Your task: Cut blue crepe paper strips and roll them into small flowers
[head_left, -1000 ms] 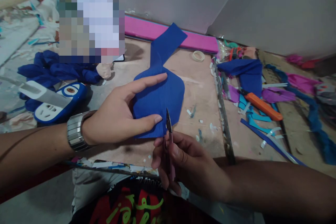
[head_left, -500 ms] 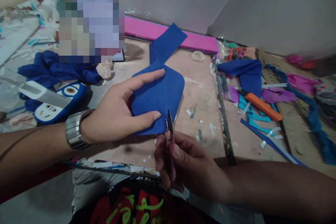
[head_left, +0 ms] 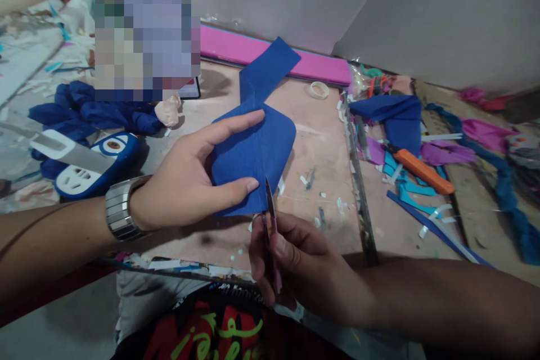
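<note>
A folded sheet of blue crepe paper (head_left: 276,135), roughly six-sided with a strip sticking up from its top, is in my left hand (head_left: 185,174). My thumb and index finger lie across its face; the other fingers are hidden behind it. Scissors (head_left: 270,202) with pinkish handles are in my right hand (head_left: 301,253), fingers wrapped round the grips. Their blades point up and sit nearly together at the lower right edge of the paper.
A pink folded strip (head_left: 329,70) lies along the back edge. A tape ring (head_left: 318,90) rests on the board. At right is an orange cutter (head_left: 424,170) among scraps; at left are a blue-and-white glue gun-like tool (head_left: 101,163) and bunched blue paper (head_left: 84,107).
The scissor blades have come closer together and shifted slightly left along the paper's lower edge. The paper's lower right edge now sits further in, showing a white scrap. My left hand stays put.
</note>
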### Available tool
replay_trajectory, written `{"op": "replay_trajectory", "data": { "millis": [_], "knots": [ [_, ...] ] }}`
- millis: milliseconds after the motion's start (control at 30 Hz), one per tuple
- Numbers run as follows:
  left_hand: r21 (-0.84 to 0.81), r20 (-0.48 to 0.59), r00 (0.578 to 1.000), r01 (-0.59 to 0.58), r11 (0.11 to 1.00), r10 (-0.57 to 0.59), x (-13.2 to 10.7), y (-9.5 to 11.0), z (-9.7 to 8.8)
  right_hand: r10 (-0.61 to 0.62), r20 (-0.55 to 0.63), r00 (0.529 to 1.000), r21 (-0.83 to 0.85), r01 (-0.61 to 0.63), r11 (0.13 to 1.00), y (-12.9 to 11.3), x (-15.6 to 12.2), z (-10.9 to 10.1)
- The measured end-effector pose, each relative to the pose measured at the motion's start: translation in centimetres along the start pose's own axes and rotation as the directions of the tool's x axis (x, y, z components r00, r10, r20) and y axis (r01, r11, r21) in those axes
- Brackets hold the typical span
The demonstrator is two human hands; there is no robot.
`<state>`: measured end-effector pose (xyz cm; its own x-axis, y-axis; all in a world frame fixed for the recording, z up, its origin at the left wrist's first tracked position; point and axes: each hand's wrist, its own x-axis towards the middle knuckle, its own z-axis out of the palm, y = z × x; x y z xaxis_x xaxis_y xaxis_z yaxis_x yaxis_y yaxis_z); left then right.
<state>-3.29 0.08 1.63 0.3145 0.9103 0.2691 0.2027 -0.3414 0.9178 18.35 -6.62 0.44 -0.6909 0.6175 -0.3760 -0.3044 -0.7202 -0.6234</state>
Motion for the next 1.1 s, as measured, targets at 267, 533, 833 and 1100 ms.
{"op": "replay_trajectory", "data": {
  "millis": [267,533,833,1100],
  "knots": [
    [-0.003,-0.004,1.0,0.009,1.0,-0.01,-0.02,0.11,0.08,-0.009,0.005,1.0,-0.018,0.009,1.0,0.06,0.03,-0.08],
    [0.002,0.016,1.0,-0.006,1.0,0.006,-0.12,-0.14,0.07,0.001,0.042,0.999,0.006,-0.001,1.0,-0.05,0.0,-0.09],
    [0.001,0.043,0.999,0.014,1.0,-0.014,-0.12,-0.08,0.12,-0.004,0.016,1.0,0.008,0.004,1.0,0.02,-0.02,-0.09],
    [-0.019,0.049,0.998,0.033,0.999,-0.032,-0.14,-0.03,0.19,0.002,0.02,1.0,0.038,-0.002,0.999,0.01,0.08,-0.06]
  ]
}}
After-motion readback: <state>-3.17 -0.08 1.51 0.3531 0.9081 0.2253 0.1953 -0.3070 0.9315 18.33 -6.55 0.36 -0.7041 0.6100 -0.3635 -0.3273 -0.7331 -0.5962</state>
